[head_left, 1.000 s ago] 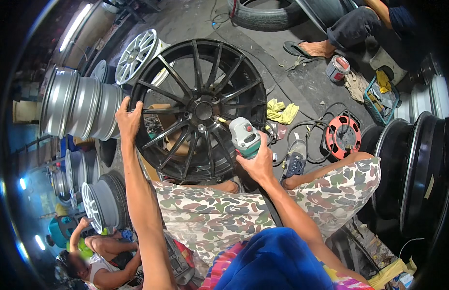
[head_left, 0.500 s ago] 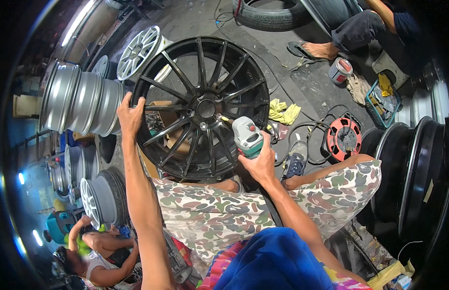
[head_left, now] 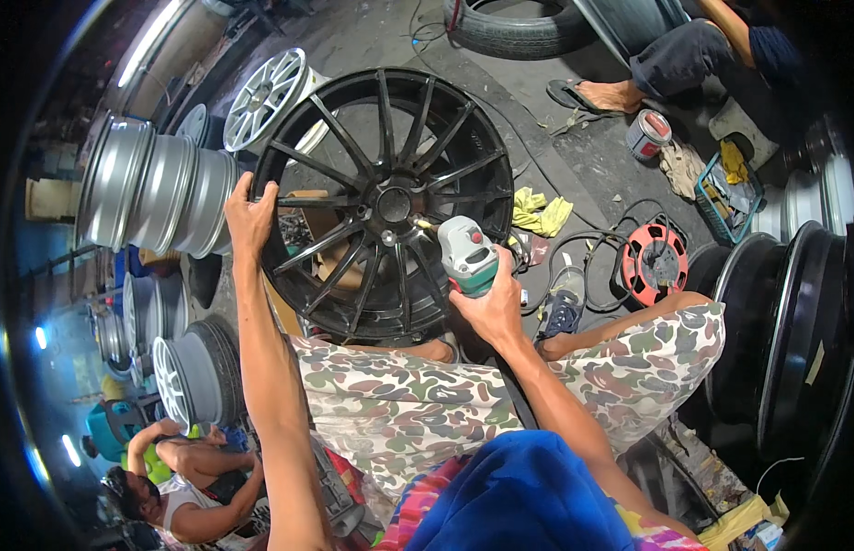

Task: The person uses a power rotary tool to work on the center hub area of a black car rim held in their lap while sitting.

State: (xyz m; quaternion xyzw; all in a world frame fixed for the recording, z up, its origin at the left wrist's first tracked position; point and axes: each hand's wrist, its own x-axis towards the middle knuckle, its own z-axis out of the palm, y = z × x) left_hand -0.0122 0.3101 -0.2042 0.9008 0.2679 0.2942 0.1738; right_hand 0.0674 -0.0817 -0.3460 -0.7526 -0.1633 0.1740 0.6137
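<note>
While your left hand [head_left: 250,213] grasps the left edge of the black wheel [head_left: 372,193], your right hand [head_left: 493,303] is wrapped around a grey-and-green power tool [head_left: 468,255] at the wheel's lower right. Your two hands are well apart, each closed on its own object. The wheel sits face up toward you, just beyond your camouflage-patterned trousers [head_left: 408,395], its slim spokes running out from the hub. The tool's narrow tip points at the hub's lower right side; you cannot tell from this angle whether it touches the metal.

Just behind the wheel's upper left edge is a silver spoked wheel [head_left: 261,101], and left of the black wheel lies a row of silver rims [head_left: 160,188] set against each other. Near the black wheel's right edge you have a crumpled yellow cloth [head_left: 541,213], with a red cable reel [head_left: 636,275] farther right of the wheel. Well to its upper right stands a paint can [head_left: 647,135], near a co-worker's sandalled foot [head_left: 610,96]. Beyond the wheel's top edge lies a tyre [head_left: 519,37].
</note>
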